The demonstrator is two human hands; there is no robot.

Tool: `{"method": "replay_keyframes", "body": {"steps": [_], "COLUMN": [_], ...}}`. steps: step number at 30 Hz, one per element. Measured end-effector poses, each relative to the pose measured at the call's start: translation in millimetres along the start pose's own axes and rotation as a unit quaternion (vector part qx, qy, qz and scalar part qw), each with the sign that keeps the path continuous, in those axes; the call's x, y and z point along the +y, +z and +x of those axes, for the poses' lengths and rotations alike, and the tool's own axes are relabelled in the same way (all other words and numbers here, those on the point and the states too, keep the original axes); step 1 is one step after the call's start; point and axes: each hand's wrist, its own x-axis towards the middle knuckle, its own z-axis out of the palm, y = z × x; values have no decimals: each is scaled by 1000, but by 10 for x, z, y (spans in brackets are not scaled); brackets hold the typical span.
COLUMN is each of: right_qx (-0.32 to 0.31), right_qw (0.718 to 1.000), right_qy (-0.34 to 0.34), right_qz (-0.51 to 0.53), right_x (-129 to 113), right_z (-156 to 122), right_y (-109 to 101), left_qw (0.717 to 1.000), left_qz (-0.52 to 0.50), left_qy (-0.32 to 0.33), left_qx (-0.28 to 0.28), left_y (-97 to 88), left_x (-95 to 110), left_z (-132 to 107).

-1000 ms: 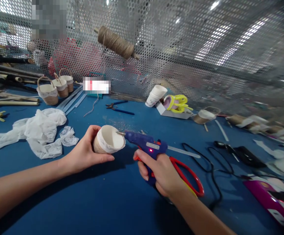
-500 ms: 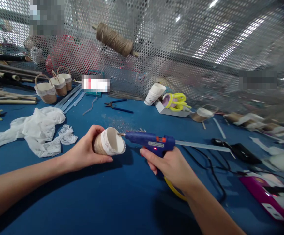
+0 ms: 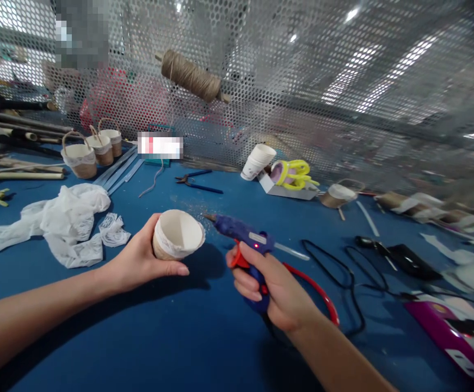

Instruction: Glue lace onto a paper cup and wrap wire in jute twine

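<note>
My left hand (image 3: 139, 264) grips a small paper cup (image 3: 177, 235) wrapped in twine with a white lace band near its rim. The cup is tilted, its mouth facing up and to the right. My right hand (image 3: 275, 288) is wrapped round the handle of a blue glue gun (image 3: 240, 233) with a red trigger and a lit red lamp. The gun's nozzle points left and stops a short gap from the cup's rim. A red-handled pair of scissors (image 3: 320, 296) lies on the blue table just behind my right hand.
White lace fabric (image 3: 63, 223) lies at the left. Finished little baskets (image 3: 84, 158) stand at the back left. Pliers (image 3: 196, 182), stacked paper cups (image 3: 257, 160), a yellow tape holder (image 3: 296, 173), black cables (image 3: 343, 267) and a twine spool (image 3: 190, 76) on the mesh wall surround the spot. A person sits behind the mesh.
The glue gun's nozzle has drawn back slightly from the cup's rim and the gun has tilted down. The cup has turned its mouth more upward.
</note>
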Motion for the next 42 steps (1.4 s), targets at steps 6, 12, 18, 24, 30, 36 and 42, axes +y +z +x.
{"method": "replay_keyframes", "body": {"steps": [6, 12, 18, 24, 30, 36, 42], "right_qx": [-9, -39, -31, -27, -19, 27, 96], "right_qw": [983, 973, 977, 988, 998, 998, 953], "right_qy": [83, 116, 93, 82, 48, -6, -77], "right_qz": [162, 195, 189, 124, 43, -59, -276], "right_x": [109, 140, 113, 137, 162, 157, 102], "right_z": [37, 41, 44, 52, 40, 18, -1], "right_y": [86, 101, 89, 87, 99, 118, 62], "left_qw": [1000, 999, 999, 1000, 999, 1000, 996], "left_qz": [-22, -38, -25, -14, -39, -23, 87], "left_qy": [10, 20, 16, 21, 13, 4, -4], "left_qx": [20, 18, 13, 9, 5, 13, 16], "left_y": [46, 47, 39, 29, 30, 19, -21], "left_x": [-41, -34, -8, -49, -22, 24, 35], "left_z": [3, 26, 23, 7, 7, 9, 13]}}
